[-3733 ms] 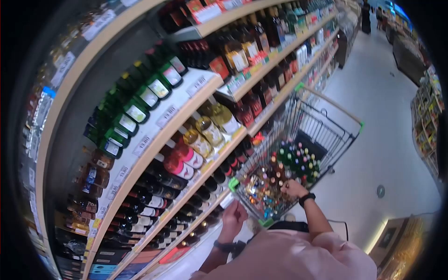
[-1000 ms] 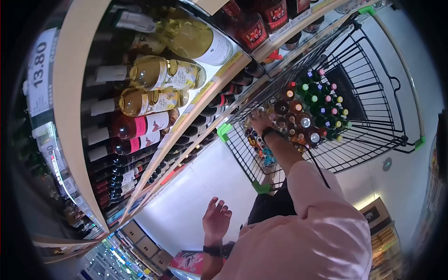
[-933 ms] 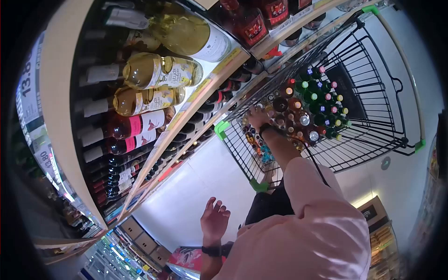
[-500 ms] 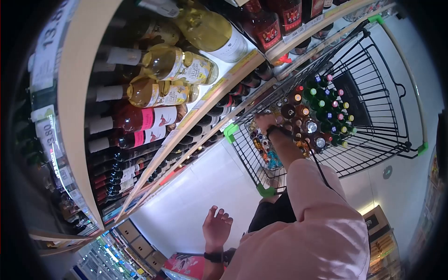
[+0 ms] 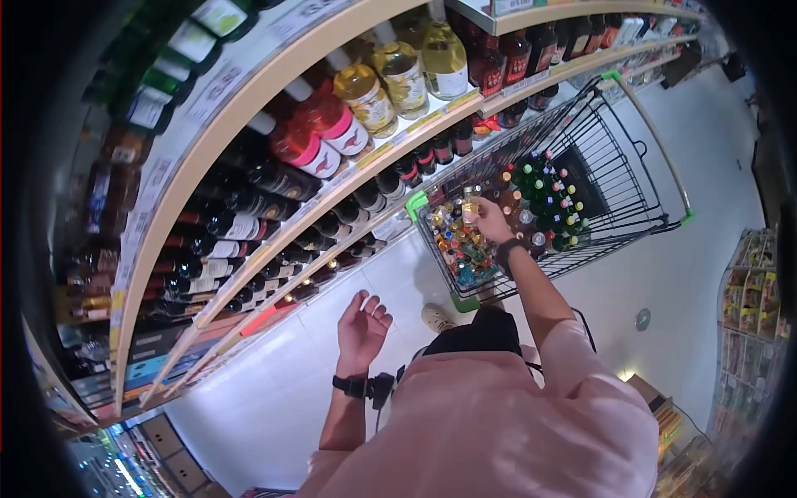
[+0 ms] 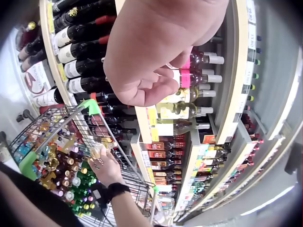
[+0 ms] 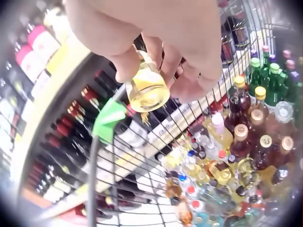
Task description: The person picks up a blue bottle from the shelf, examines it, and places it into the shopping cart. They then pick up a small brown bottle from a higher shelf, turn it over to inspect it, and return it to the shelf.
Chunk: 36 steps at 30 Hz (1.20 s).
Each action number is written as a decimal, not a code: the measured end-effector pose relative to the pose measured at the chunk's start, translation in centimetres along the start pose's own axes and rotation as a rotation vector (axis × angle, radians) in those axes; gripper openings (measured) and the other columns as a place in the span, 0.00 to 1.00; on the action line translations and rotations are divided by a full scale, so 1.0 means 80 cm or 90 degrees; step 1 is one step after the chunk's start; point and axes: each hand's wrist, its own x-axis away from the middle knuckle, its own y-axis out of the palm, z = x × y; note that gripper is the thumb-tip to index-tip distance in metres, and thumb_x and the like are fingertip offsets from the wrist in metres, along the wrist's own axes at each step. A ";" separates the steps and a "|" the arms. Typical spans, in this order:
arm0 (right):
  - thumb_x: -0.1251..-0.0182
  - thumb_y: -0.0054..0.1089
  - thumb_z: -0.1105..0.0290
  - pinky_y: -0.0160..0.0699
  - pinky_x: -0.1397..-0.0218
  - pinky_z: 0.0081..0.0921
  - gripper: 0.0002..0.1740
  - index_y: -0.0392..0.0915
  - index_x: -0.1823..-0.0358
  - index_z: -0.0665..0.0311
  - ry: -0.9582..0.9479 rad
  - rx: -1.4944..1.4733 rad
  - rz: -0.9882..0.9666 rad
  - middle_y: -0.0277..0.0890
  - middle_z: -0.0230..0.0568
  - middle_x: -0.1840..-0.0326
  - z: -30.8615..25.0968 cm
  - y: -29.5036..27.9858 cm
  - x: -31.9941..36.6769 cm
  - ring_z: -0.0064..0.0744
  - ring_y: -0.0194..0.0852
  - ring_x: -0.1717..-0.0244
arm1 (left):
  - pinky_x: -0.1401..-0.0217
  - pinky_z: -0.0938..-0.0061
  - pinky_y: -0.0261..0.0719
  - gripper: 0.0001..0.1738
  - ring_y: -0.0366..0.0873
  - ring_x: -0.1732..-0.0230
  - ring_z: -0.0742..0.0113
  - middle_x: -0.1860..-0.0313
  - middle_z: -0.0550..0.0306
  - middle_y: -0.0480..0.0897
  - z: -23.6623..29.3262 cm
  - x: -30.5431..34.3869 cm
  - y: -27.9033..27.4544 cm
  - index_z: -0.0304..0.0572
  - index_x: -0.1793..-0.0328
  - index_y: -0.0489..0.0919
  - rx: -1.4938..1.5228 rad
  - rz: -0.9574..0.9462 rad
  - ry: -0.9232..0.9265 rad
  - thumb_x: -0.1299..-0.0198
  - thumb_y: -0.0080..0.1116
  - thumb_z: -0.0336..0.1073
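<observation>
My right hand [image 5: 491, 220] pinches a small glass bottle [image 7: 149, 90] of pale yellow liquid, above the front of the shopping cart [image 5: 418, 205]. In the right wrist view the bottle's round base faces the camera, while its neck is hidden by the fingers. Below it, many small bottles [image 5: 455, 249] with coloured caps lie jumbled in the cart. Brown bottles [image 7: 240, 135] and green bottles [image 5: 544, 187] stand upright behind them. My left hand [image 5: 364, 332] hangs in the air left of the cart, fingers loosely bent and holding nothing.
Shelves of wine bottles [image 5: 322, 137] run along the left, close beside the cart. White floor [image 5: 656, 266] lies to the right, with a display rack [image 5: 751, 282] farther over. A shoe [image 5: 437, 318] shows under the cart's front edge.
My right hand, down among the small bottles half a second ago, has lifted out with one bottle. The head view has shifted, showing more shelf. My left hand stays idle.
</observation>
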 end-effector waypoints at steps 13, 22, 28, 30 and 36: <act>0.27 0.55 0.69 0.80 0.45 0.28 0.20 0.68 0.38 0.68 0.038 -0.511 -0.126 0.78 0.40 0.46 -0.302 -0.007 0.146 0.31 0.79 0.46 | 0.43 0.68 0.77 0.24 0.76 0.44 0.63 0.42 0.49 0.77 -0.021 -0.011 0.078 0.37 0.32 0.69 -0.349 -0.154 0.072 0.33 0.56 0.35; 0.33 0.62 0.74 0.77 0.43 0.25 0.27 0.67 0.33 0.67 -0.073 -0.364 -0.205 0.78 0.41 0.45 -0.386 -0.019 0.137 0.25 0.77 0.45 | 0.46 0.75 0.81 0.39 0.80 0.48 0.67 0.41 0.51 0.77 -0.081 -0.034 0.172 0.35 0.28 0.67 -0.697 -0.187 0.532 0.47 0.71 0.25; 0.24 0.52 0.62 0.73 0.51 0.18 0.21 0.73 0.37 0.67 -0.092 -0.263 -0.227 0.78 0.33 0.46 -0.406 -0.046 0.120 0.17 0.75 0.52 | 0.47 0.72 0.83 0.38 0.82 0.46 0.59 0.42 0.47 0.78 -0.089 -0.027 0.205 0.35 0.36 0.75 -0.940 -0.052 0.739 0.57 0.79 0.31; 0.22 0.48 0.62 0.71 0.56 0.14 0.20 0.74 0.39 0.67 -0.091 -0.311 -0.257 0.80 0.32 0.51 -0.407 -0.051 0.116 0.15 0.74 0.56 | 0.47 0.71 0.83 0.39 0.82 0.47 0.59 0.42 0.47 0.78 -0.090 -0.023 0.210 0.36 0.37 0.76 -0.931 -0.080 0.770 0.59 0.80 0.32; 0.22 0.48 0.64 0.68 0.62 0.14 0.19 0.73 0.39 0.68 -0.092 -0.428 -0.289 0.79 0.33 0.53 -0.429 -0.062 0.109 0.13 0.71 0.62 | 0.51 0.70 0.82 0.39 0.82 0.54 0.60 0.49 0.49 0.80 -0.087 -0.009 0.237 0.37 0.37 0.76 -0.958 -0.066 0.825 0.60 0.80 0.34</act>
